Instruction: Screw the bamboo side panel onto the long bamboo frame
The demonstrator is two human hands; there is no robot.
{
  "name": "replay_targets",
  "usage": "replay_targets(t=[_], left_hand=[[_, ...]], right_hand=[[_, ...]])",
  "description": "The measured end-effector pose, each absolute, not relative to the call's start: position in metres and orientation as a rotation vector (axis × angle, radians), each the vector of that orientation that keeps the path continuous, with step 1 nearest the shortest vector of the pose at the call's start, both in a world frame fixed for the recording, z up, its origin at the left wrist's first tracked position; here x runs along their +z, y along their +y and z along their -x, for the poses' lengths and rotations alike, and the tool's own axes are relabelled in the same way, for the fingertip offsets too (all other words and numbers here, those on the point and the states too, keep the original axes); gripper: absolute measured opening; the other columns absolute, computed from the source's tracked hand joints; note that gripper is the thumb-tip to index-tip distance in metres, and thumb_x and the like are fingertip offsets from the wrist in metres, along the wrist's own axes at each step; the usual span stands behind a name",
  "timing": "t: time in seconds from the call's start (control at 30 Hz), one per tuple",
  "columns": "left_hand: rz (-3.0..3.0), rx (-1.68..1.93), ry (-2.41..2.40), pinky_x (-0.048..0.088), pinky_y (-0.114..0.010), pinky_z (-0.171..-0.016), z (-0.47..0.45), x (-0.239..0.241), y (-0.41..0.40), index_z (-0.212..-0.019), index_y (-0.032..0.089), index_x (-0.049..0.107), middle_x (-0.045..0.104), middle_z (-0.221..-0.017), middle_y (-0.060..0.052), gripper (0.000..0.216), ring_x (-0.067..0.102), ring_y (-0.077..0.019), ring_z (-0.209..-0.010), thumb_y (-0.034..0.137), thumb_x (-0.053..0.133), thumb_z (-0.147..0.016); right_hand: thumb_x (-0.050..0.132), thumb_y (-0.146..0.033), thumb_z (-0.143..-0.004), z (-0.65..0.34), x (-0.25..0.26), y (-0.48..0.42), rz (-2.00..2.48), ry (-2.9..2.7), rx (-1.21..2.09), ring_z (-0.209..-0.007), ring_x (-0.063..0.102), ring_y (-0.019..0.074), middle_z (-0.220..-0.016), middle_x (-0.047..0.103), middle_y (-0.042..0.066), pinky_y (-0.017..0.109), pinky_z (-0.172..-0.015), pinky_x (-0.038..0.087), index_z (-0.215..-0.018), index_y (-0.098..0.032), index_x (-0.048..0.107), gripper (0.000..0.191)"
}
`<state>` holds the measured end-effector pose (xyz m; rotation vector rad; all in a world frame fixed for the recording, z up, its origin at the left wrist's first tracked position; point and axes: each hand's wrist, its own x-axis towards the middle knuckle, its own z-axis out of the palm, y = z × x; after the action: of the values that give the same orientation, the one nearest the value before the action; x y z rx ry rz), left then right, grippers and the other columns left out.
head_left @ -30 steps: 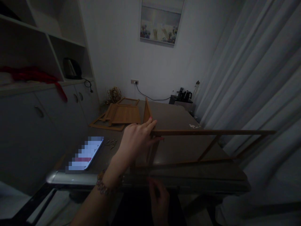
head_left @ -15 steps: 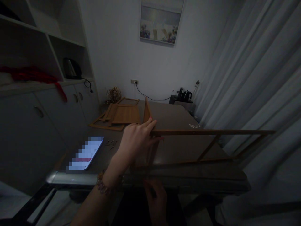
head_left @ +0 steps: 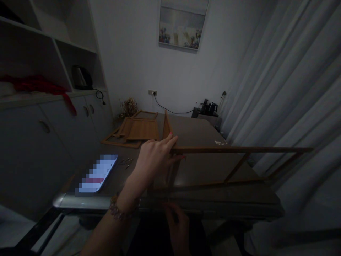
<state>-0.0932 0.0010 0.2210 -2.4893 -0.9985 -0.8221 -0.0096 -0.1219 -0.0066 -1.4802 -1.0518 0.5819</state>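
My left hand (head_left: 156, 154), a beaded bracelet at its wrist, is closed over the top corner of a wooden frame (head_left: 239, 149). The frame stands on its long edge near the front of the table and reaches far to the right, with crossbars inside. At this corner an upright wooden panel (head_left: 166, 126) meets it, angled away from me. My right hand (head_left: 179, 225) is low at the table's front edge, below the frame's near end. Its thumb and fingers come together there, but darkness hides whatever is between them. Several small screws (head_left: 127, 163) lie left of my left wrist.
A lit phone (head_left: 98, 174) lies at the table's front left. Flat wooden panels (head_left: 142, 129) and frames are stacked behind it. A metal bar (head_left: 80, 202) runs along the front edge. Curtains (head_left: 301, 89) hang on the right, close to the frame's far end.
My right hand's fingertips have shifted slightly up and left along the table edge. My left hand and the wooden frame stay practically where they were.
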Motion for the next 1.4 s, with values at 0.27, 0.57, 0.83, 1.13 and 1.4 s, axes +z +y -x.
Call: replay_targets(t=[0.27, 0.57, 0.83, 1.13, 1.4], left_hand=[[2.507, -0.821, -1.005, 0.049, -0.038, -0.060, 0.093, 0.222, 0.001, -0.127, 0.023, 0.054, 0.060, -0.127, -0.008, 0.057, 0.068, -0.0256, -0.079, 0.056, 0.053, -0.081], [2.480, -0.830, -0.991, 0.049, -0.038, -0.059, 0.092, 0.221, 0.001, -0.127, 0.023, 0.053, 0.061, -0.126, -0.005, 0.057, 0.068, -0.0251, -0.077, 0.057, 0.053, -0.081], [2.520, -0.829, -1.011, 0.049, -0.038, -0.061, 0.093, 0.223, 0.000, -0.127, 0.023, 0.054, 0.060, -0.126, -0.008, 0.056, 0.068, -0.0258, -0.080, 0.054, 0.054, -0.081], [2.499, -0.805, -1.015, 0.048, -0.038, -0.061, 0.093, 0.221, 0.001, -0.127, 0.023, 0.054, 0.060, -0.127, -0.007, 0.056, 0.068, -0.0266, -0.079, 0.057, 0.051, -0.082], [2.504, -0.816, -1.010, 0.048, -0.037, -0.061, 0.093, 0.222, 0.000, -0.127, 0.022, 0.053, 0.061, -0.126, -0.008, 0.057, 0.068, -0.0259, -0.080, 0.057, 0.050, -0.082]], right_hand=[[0.059, -0.039, -0.085, 0.011, -0.010, -0.119, 1.478, -1.046, 0.512, -0.079, 0.071, 0.0182, -0.087, 0.075, 0.002, 0.020, -0.070, 0.054, -0.087, -0.024, 0.072, 0.020], [0.061, -0.032, -0.085, 0.015, -0.011, -0.118, 1.399, -1.012, 0.549, -0.094, 0.070, 0.0189, -0.101, 0.073, 0.005, 0.022, -0.076, 0.056, -0.110, -0.022, 0.062, 0.027], [0.059, -0.031, -0.087, 0.013, -0.012, -0.120, 1.398, -1.052, 0.459, -0.086, 0.071, 0.0187, -0.094, 0.074, 0.004, 0.023, -0.075, 0.057, -0.097, -0.023, 0.069, 0.016], [0.058, -0.028, -0.087, -0.001, -0.015, -0.120, 1.358, -1.241, 0.299, -0.086, 0.069, 0.0181, -0.094, 0.073, 0.003, 0.028, -0.080, 0.055, -0.098, -0.029, 0.073, 0.019], [0.055, -0.034, -0.089, -0.001, -0.004, -0.122, 1.444, -1.036, 0.479, -0.091, 0.068, 0.0185, -0.097, 0.073, 0.004, 0.026, -0.081, 0.053, -0.097, -0.023, 0.072, 0.021]])
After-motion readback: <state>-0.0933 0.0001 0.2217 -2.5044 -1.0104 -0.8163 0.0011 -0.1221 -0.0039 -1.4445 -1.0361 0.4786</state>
